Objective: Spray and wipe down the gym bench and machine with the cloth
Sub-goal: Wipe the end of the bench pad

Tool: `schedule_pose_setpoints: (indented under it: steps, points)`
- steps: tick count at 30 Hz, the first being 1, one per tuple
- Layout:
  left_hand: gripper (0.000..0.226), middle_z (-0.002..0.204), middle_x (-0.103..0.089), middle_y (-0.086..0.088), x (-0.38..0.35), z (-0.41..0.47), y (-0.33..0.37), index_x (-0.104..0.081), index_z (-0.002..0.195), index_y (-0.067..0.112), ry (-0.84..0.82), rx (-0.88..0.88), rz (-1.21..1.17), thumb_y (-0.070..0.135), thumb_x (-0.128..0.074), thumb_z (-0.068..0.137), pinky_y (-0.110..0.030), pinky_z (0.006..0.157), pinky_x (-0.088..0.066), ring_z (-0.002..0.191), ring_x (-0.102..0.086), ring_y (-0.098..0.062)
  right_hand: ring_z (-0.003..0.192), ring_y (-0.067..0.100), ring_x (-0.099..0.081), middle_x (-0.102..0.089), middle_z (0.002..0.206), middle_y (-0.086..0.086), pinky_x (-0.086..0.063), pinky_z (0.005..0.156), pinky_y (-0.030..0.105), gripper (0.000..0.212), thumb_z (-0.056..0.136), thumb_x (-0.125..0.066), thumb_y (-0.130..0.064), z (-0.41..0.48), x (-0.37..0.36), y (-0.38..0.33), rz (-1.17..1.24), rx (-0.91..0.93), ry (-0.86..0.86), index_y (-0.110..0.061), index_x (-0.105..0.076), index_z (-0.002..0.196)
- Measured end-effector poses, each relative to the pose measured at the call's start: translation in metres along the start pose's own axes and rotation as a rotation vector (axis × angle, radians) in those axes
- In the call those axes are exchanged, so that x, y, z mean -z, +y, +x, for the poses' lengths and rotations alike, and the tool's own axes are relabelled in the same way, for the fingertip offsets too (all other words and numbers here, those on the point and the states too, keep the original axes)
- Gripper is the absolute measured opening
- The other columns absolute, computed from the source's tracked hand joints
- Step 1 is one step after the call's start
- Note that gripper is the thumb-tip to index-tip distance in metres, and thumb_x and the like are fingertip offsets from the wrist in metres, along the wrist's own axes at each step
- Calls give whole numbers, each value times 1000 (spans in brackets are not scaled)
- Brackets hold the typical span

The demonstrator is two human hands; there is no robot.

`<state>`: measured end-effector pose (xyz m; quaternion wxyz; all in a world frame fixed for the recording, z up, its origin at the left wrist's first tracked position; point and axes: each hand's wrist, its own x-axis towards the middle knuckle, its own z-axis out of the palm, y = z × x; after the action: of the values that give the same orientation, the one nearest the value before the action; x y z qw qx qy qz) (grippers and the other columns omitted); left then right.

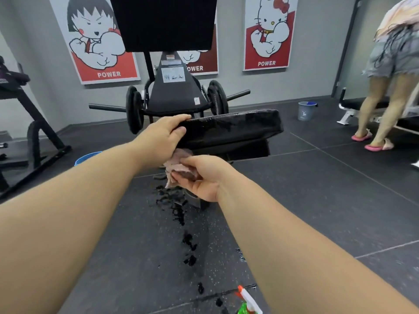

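– Two hands at the near end of the bench pad [231, 128]. On the far left, a blue basin [87, 157] sits on the floor, half hidden by the left forearm.
– Left hand?
– Left hand [166, 134]: fingers over the top edge, thumb on the side face, clamped on the pad's left corner. The pad is glossy and wet all over. Risk one: the grip slips on that film, and if the hand bears any weight the pad drops.
– Machine?
– The plate-loaded machine [172, 94] is just beyond the pad on the far side. Cannot tell if it has been wiped.
– Cloth?
– Pink cloth [175, 164], bunched, just under the pad's near-left corner. Right hand [200, 177] has its fingers curled tight round it. The cloth looks sodden to me, so it may smear rather than dry.
– Floor?
– Dark wet splashes [179, 209] run from below the cloth toward the near side. Risk two: a foot slides there.
– Spray?
– The spray bottle [248, 302] is at the near edge, right of the drips and partly cut off. A step back could kick it over.
– Far right?
– Another person [385, 91] bends at a second bench, well apart. No conflict, by my reading.
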<state>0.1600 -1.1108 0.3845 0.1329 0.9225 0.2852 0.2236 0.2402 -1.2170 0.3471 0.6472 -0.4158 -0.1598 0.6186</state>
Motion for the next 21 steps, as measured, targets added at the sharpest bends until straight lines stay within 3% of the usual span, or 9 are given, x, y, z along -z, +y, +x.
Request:
schedule_pose_setpoints:
  steps: [4,7,9,11,13,15,16,18,21]
  points:
    - [42,150,-41,2,0,-1,-2,-40,146,32,14,25,-103,25,-38,105,-25,107,-26,136,-38,-18,86,27,-63,-63,87,17,-55,75,30,27,101,-36,4,14,-6,-2,24,83,17,0,-59,88]
    - [41,148,-41,4,-1,-1,-5,-40,146,35,18,22,-128,26,-38,105,-22,103,-27,136,-38,-16,111,39,-62,-64,115,29,-58,54,29,28,99,-33,7,21,11,-11,128,154,117,8,-59,108]
    - [41,147,-42,5,-3,0,-7,-41,145,36,23,21,-132,27,-38,105,-22,102,-27,135,-40,-16,100,36,-63,-51,135,34,-53,40,30,31,97,-33,9,21,35,-27,355,231,223,9,-56,118]
    - [40,146,-43,5,-3,1,-6,-43,144,35,36,26,-142,27,-39,105,-22,100,-28,130,-43,-15,103,34,-64,-56,129,29,-57,49,32,21,98,-39,9,12,58,-42,509,312,275,10,-60,101]
    - [39,141,-46,5,-5,3,-3,-45,142,36,50,52,-156,26,-39,105,-22,92,-32,114,-49,-13,111,31,-66,-60,124,24,-60,78,30,27,99,-44,7,2,63,-41,394,229,256,5,-61,78]
    - [38,137,-48,3,-6,4,0,-47,140,37,62,83,-167,25,-38,105,-22,80,-35,101,-51,-13,78,23,-73,-67,106,25,-54,94,28,27,100,-42,6,4,49,-24,152,96,173,8,-62,82]
    - [38,137,-48,2,-7,4,1,-47,139,37,68,92,-171,25,-38,105,-23,77,-36,101,-51,-15,70,24,-71,-69,100,30,-55,91,28,23,101,-40,5,6,37,-16,85,74,110,10,-61,94]
    - [38,140,-47,1,-7,3,3,-47,139,37,74,101,-185,24,-38,105,-22,84,-35,111,-49,-17,100,36,-67,-64,107,37,-54,89,28,25,100,-37,7,13,20,-10,98,76,60,15,-57,111]
    - [38,141,-46,3,-7,1,3,-47,139,37,64,108,-207,24,-38,105,-25,89,-33,110,-49,-16,113,50,-58,-59,91,33,-58,75,27,22,98,-35,8,12,18,-24,183,106,142,13,-56,91]
